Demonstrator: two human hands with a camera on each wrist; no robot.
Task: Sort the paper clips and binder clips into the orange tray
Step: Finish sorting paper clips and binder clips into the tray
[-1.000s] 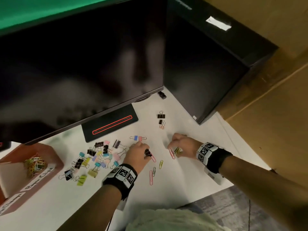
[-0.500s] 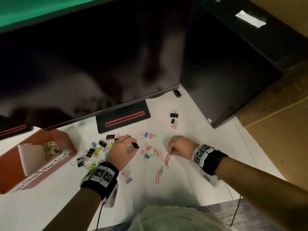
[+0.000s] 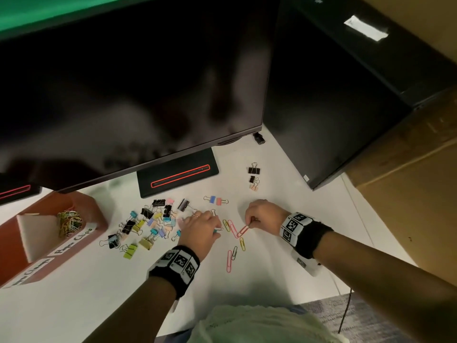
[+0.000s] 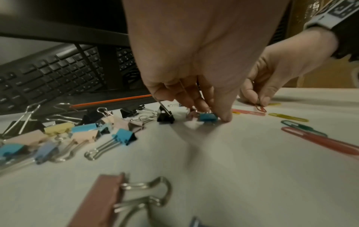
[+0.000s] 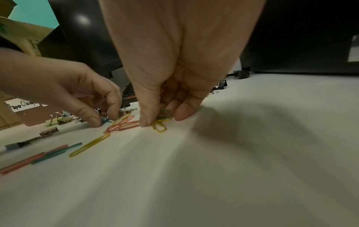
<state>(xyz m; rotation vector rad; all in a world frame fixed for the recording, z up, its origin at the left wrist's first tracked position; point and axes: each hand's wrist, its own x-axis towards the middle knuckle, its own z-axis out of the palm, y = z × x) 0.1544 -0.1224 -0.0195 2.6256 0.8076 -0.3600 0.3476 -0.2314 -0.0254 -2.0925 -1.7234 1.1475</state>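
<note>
Paper clips (image 3: 232, 246) mid-frame, both my hands down on them.
My right hand (image 3: 263, 215) pinches a pink clip (image 3: 243, 230); my left hand (image 3: 200, 229) pinches a blue binder clip (image 4: 207, 117).

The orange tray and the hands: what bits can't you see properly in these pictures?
- Orange tray: head view, left end cut off by the edge; near label too blurred to read.
- Left hand: head view, its back hides the fingertips.
- Right hand: right wrist view, curled fingers hide how many paper clips it pinches.
</note>
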